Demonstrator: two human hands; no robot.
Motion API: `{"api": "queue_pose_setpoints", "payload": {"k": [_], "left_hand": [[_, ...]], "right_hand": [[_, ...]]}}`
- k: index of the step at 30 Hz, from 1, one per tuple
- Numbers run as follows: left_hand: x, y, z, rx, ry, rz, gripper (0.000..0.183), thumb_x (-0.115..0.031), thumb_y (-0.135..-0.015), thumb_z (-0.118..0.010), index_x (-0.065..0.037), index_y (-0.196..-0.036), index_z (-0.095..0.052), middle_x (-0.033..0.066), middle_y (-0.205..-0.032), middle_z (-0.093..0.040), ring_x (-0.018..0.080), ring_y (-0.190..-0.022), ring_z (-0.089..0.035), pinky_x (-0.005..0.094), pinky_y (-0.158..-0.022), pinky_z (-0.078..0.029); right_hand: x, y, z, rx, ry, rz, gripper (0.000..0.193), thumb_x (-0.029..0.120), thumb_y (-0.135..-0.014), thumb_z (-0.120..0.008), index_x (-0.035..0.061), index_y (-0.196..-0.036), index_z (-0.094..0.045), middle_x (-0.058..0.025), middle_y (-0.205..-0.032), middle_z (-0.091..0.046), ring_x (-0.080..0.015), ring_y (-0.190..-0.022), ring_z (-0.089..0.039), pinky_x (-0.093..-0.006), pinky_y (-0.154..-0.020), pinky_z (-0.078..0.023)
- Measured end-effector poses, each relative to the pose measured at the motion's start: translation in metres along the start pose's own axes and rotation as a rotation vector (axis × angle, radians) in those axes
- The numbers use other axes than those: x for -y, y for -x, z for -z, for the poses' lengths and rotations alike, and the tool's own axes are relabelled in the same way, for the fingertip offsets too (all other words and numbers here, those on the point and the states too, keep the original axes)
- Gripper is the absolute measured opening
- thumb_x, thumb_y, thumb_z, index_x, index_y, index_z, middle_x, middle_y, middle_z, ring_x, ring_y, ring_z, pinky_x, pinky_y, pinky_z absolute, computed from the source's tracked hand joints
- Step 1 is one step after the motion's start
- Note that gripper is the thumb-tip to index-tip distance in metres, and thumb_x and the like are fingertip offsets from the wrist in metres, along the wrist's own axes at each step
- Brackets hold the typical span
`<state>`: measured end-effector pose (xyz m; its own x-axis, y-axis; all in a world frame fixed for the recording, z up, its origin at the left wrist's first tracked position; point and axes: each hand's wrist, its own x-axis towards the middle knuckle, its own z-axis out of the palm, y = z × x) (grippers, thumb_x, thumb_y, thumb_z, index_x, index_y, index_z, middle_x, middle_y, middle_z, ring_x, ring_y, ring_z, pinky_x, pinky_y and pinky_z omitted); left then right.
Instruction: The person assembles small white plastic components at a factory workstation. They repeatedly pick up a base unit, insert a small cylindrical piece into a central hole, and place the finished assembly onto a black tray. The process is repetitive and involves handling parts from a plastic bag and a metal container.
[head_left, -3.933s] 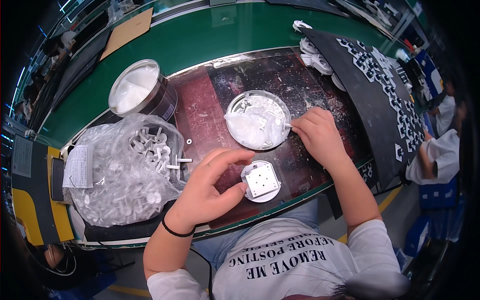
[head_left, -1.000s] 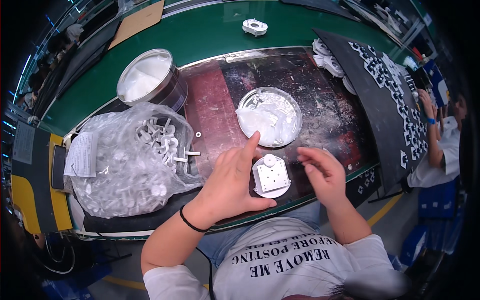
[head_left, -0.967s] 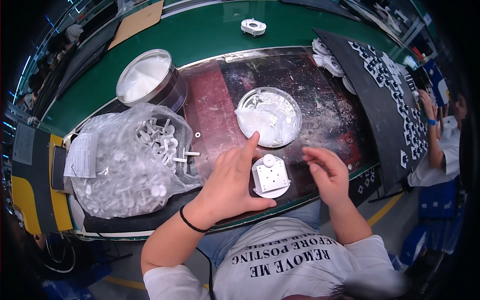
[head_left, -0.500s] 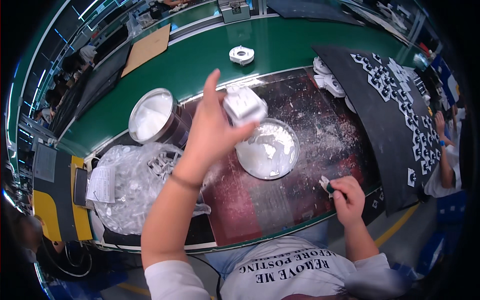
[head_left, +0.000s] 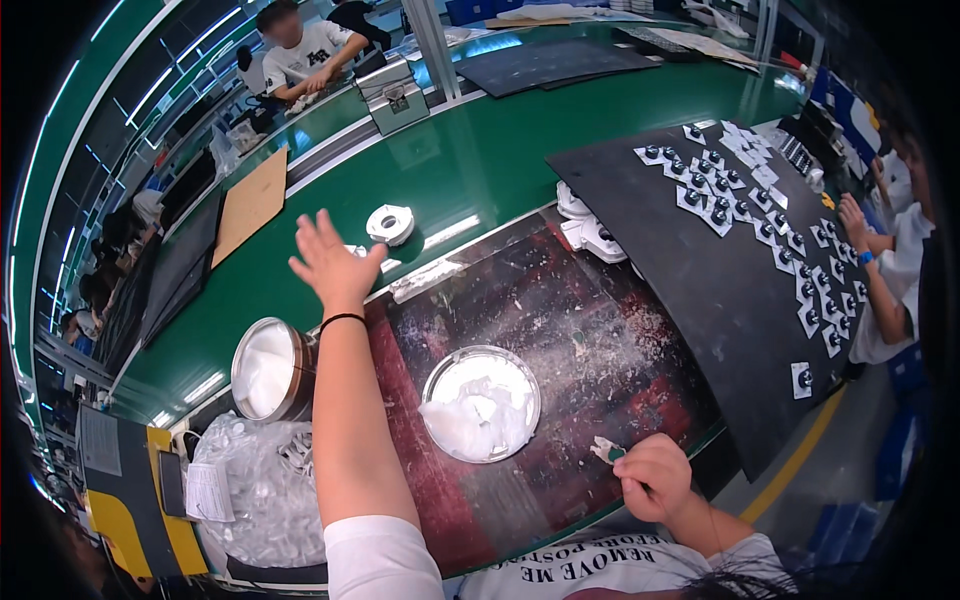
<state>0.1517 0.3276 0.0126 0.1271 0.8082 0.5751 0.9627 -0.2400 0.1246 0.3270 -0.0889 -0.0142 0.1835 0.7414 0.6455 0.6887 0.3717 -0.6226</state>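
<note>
My left hand (head_left: pixel 338 265) reaches far out over the green work surface (head_left: pixel 470 165), its fingers spread. A white part lies partly hidden beside that hand, and a white ring-shaped part (head_left: pixel 390 225) with a round hole sits just past it. Near the front edge, my right hand (head_left: pixel 655 478) is closed on a small green-handled tool (head_left: pixel 604 450) with a ragged, whitish-smeared tip. Between my arms rests a round metal dish (head_left: pixel 530 440) holding white paste (head_left: pixel 465 425), on a stained, paste-spattered dark red board (head_left: pixel 400 370).
Left of my forearm stand an open tin (head_left: pixel 268 370) of white paste and a clear plastic bag (head_left: pixel 255 500) of small parts. To the right, a black sheet (head_left: pixel 660 270) carries rows of small white pieces, with white parts (head_left: pixel 590 235) under its edge. Co-workers sit beyond.
My left hand has moved away from me to the far green surface and opened, letting go of the white part. The view has shifted. My right hand keeps its hold on the tool.
</note>
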Motion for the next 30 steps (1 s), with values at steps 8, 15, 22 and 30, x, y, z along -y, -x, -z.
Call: {"api": "queue_pose_setpoints", "payload": {"k": [8,15,22,30], "left_hand": [[-0.029,-0.009,-0.039,0.242,-0.217,-0.321,0.058,-0.031,-0.075,-0.071,-0.012,-0.126,-0.055,0.0124,-0.099,-0.067,0.0239,-0.119,-0.048,0.0514,-0.108,-0.017],[-0.055,0.021,0.080,0.543,1.296,-0.123,0.076,-0.004,-0.080,-0.065,-0.006,-0.144,-0.023,0.0143,-0.116,-0.056,0.0209,-0.105,-0.057,0.0316,-0.087,-0.047],[0.002,0.149,0.163,0.694,1.655,-0.136,0.055,0.010,-0.072,-0.068,-0.005,-0.117,-0.040,0.0103,-0.115,-0.050,0.0198,-0.109,-0.052,0.0342,-0.093,-0.046],[0.037,0.279,0.204,0.808,0.918,-0.175,0.039,-0.025,-0.074,-0.078,-0.004,-0.098,-0.055,0.0068,-0.065,-0.060,0.0149,-0.057,-0.062,0.0267,-0.054,-0.049]], "right_hand": [[0.002,-0.002,-0.002,-0.031,0.026,0.038,0.016,0.003,-0.065,-0.063,0.0082,-0.080,-0.066,-0.0033,-0.080,-0.064,-0.0216,-0.068,-0.059,-0.0329,-0.062,-0.045],[-0.001,-0.001,-0.004,-0.075,0.020,0.059,0.015,0.001,-0.066,-0.062,0.0073,-0.080,-0.064,-0.0045,-0.079,-0.064,-0.0226,-0.068,-0.059,-0.0334,-0.062,-0.045],[0.003,0.001,-0.002,-0.072,0.042,0.054,0.013,-0.002,-0.068,-0.061,0.0046,-0.079,-0.063,-0.0073,-0.079,-0.064,-0.0256,-0.070,-0.058,-0.0358,-0.066,-0.046],[0.009,-0.003,-0.008,-0.025,0.074,0.030,0.012,0.000,-0.072,-0.060,0.0040,-0.082,-0.064,-0.0085,-0.078,-0.063,-0.0275,-0.073,-0.057,-0.0368,-0.070,-0.046]]}}
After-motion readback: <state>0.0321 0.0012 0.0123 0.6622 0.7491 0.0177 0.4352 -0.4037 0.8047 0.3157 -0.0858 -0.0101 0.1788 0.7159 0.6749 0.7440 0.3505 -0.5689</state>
